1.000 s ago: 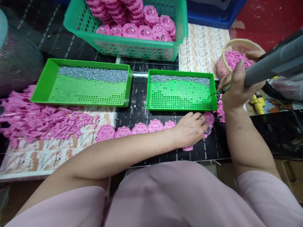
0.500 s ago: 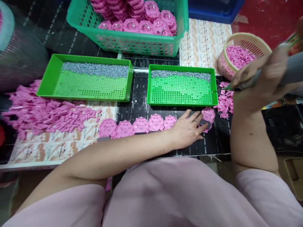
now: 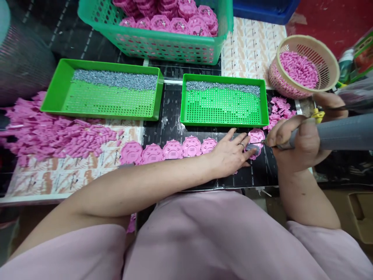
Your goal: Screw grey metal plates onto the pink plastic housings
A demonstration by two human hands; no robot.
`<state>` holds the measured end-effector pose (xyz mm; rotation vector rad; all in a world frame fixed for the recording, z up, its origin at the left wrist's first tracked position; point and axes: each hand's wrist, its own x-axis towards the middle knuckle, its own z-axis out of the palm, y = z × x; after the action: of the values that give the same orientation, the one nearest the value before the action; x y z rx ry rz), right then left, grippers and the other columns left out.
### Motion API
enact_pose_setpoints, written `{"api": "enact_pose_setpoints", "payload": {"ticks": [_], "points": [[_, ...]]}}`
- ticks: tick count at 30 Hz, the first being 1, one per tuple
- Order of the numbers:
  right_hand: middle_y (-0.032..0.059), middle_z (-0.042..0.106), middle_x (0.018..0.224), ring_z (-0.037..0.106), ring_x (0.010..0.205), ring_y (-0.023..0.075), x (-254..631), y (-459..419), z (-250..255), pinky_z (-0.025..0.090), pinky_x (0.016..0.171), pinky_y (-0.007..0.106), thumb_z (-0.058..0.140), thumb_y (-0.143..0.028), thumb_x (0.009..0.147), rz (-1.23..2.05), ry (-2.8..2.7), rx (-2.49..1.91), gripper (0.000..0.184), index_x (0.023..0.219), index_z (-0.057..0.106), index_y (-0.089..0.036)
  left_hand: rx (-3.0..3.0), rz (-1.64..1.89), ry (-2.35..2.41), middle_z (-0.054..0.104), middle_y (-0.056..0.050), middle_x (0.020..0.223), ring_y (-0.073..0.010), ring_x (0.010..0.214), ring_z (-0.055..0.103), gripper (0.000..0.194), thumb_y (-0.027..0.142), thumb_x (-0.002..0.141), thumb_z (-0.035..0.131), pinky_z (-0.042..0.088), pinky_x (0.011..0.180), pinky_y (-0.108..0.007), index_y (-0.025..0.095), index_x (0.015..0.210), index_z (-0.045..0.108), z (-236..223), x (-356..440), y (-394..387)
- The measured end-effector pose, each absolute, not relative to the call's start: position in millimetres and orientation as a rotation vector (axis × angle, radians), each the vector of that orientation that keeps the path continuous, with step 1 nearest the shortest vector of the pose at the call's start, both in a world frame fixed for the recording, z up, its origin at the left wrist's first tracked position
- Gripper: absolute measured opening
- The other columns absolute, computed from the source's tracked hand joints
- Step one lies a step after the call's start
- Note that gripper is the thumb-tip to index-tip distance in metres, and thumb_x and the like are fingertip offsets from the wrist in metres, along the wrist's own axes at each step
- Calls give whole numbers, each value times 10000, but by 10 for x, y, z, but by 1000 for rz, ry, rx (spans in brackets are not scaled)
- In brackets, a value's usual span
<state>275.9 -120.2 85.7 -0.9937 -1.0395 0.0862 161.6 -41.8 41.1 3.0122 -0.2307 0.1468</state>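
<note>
Near the front-right corner of the tabletop (image 3: 171, 128), its black covering (image 3: 268, 171) printed "BENCH/", I have the left hand (image 3: 229, 155) spread, fingers on a pink casing (image 3: 257, 135). My right hand (image 3: 304, 142) wraps a gray driver (image 3: 346, 132), its bit (image 3: 258, 142) over that casing. 5 more casings (image 3: 153, 153) line up leftward; beyond sit 2 green trays (image 3: 224, 125) of metal parts (image 3: 116, 79), then a teal basket (image 3: 166, 50).

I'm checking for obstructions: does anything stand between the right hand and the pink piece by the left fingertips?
Only the gray tool in the right hand, its thin bit over the pink piece. The left hand lies at the piece's left side, not across that gap.
</note>
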Motion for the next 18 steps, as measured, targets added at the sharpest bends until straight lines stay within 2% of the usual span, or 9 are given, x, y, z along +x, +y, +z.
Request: {"api": "enact_pose_setpoints", "payload": {"ticks": [2, 5, 6, 10, 12, 15, 18], "points": [[-71, 430, 500, 397, 343, 105, 2756, -1211, 847, 346, 316, 256, 608, -265, 851, 85, -991, -1037, 44, 875, 605, -302, 3012, 130, -226, 547, -160, 1373, -305, 1302, 479, 452, 472, 948, 509, 305, 1068, -527, 233, 1328, 562, 423, 1620, -417], [-82, 430, 504, 396, 337, 129, 2737, -1225, 830, 349, 321, 287, 646, -338, 819, 76, -898, -1123, 237, 1045, 577, -340, 3006, 130, -227, 548, -160, 1371, -303, 1302, 479, 450, 474, 950, 503, 303, 1073, -531, 231, 1325, 565, 429, 1621, -412], [-83, 423, 502, 393, 333, 130, 2737, -1229, 820, 341, 318, 290, 646, -348, 819, 81, -894, -1142, 242, 1049, 573, -344, 3004, 135, -229, 548, -162, 1370, -302, 1300, 480, 451, 474, 949, 505, 304, 1073, -534, 231, 1325, 564, 427, 1620, -411], [-64, 435, 527, 410, 335, 109, 2782, -1238, 744, 317, 313, 271, 640, -320, 836, 177, -987, -1103, 73, 857, 576, -292, 2997, 160, -234, 527, -172, 1389, -298, 1300, 473, 463, 478, 942, 518, 299, 1077, -551, 231, 1332, 555, 409, 1622, -416], [-57, 441, 551, 447, 357, 117, 2811, -1238, 692, 337, 325, 274, 646, -298, 836, 215, -1007, -1092, 78, 887, 590, -277, 2997, 160, -233, 522, -179, 1391, -301, 1306, 467, 470, 486, 939, 517, 290, 1085, -555, 227, 1330, 558, 400, 1623, -422], [-62, 419, 559, 473, 379, 130, 2837, -1232, 651, 393, 360, 290, 645, -286, 836, 238, -1050, -1097, 222, 1056, 615, -288, 3000, 175, -234, 544, -175, 1370, -299, 1306, 469, 471, 492, 933, 525, 290, 1093, -548, 221, 1315, 573, 388, 1615, -423], [-75, 423, 557, 439, 373, 126, 2863, -1251, 742, 415, 388, 300, 658, -347, 823, 213, -1037, -1135, 340, 1150, 568, -361, 2999, 205, -232, 557, -163, 1360, -292, 1300, 479, 470, 488, 928, 536, 298, 1094, -544, 225, 1316, 571, 384, 1592, -413]]}}
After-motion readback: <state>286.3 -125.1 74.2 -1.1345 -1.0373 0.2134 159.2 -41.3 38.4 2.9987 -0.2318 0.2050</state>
